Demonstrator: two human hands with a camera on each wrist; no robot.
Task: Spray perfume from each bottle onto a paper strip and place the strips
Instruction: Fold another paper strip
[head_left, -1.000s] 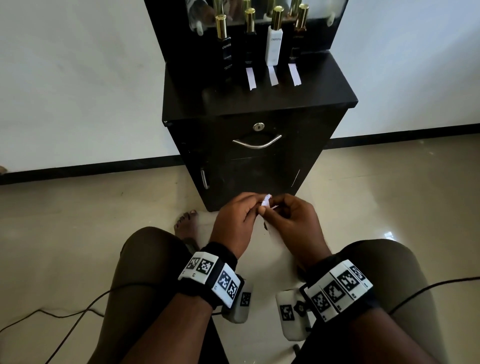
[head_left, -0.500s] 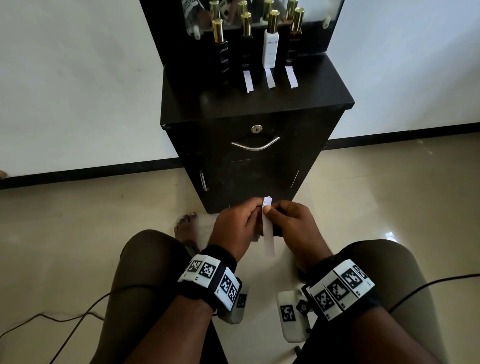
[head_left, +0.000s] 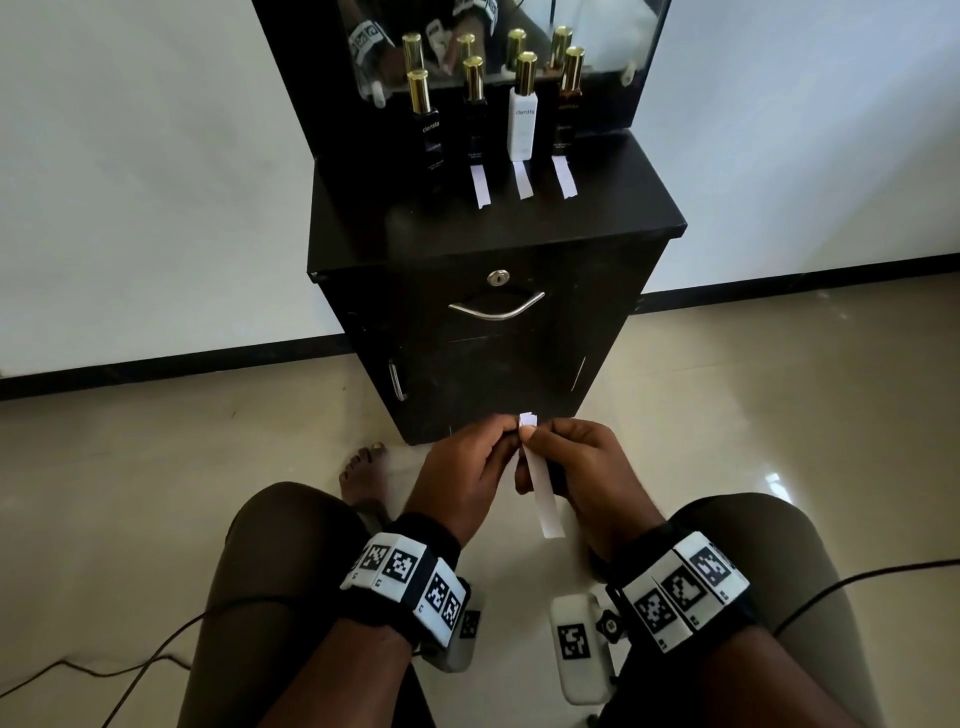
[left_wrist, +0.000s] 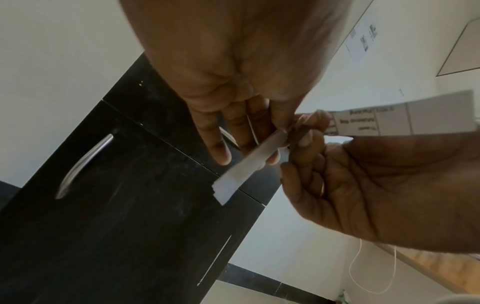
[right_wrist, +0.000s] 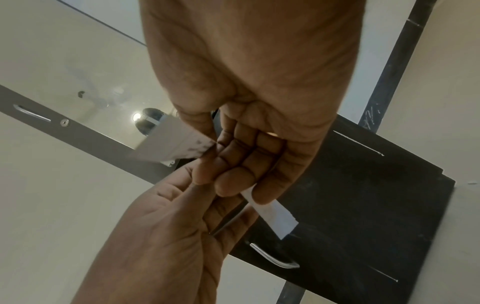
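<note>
A narrow white paper strip (head_left: 540, 486), printed with faint boxed text on one face, hangs low in front of the black cabinet (head_left: 493, 332), below its drawer handle. The left hand (head_left: 462, 473) and right hand (head_left: 587, 467) meet there, fingers curled, both pinching the strip's upper end.

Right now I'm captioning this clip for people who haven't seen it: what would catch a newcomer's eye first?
First, the two hands low in the head view: the left hand and right hand pinch a white paper strip that hangs down between the knees. Next, four gold-capped perfume bottles in a row on the black cabinet before a mirror. White strips lie in front of three of them; the leftmost bottle has none.
</note>
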